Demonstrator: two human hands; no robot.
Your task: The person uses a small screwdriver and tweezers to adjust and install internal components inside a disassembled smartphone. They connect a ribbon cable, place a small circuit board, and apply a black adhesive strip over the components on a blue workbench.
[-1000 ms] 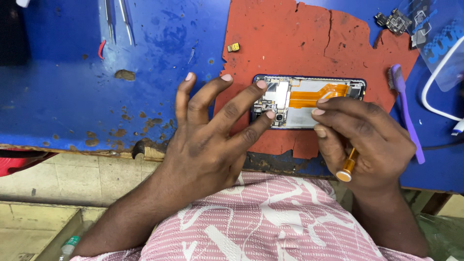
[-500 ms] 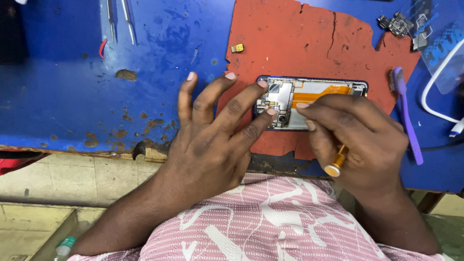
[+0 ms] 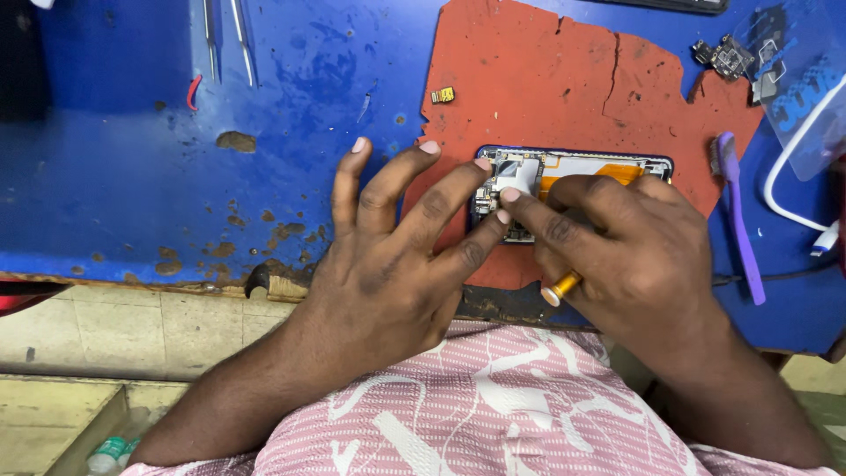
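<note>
An opened phone (image 3: pixel 529 172) lies back-up on a worn red mat (image 3: pixel 546 79), its silver shield and orange flex cable showing. My left hand (image 3: pixel 388 256) rests with fingers spread, its index and middle fingertips pressing the phone's left end. My right hand (image 3: pixel 626 256) covers the phone's middle and holds a small screwdriver with an orange handle (image 3: pixel 560 288); its tip is hidden under the fingers. My right index fingertip touches the board next to my left fingertips.
The mat lies on a scuffed blue bench (image 3: pixel 132 159). Tweezers (image 3: pixel 225 40) lie at the far left, a small yellow part (image 3: pixel 442 95) near the mat's edge, a purple brush (image 3: pixel 736 220) to the right, loose circuit pieces (image 3: pixel 731 57) and a white cable (image 3: pixel 797 150) far right.
My right hand has slid left over the phone, covering more of the orange flex, and its index finger now meets my left fingertips. The left hand has stayed put.
</note>
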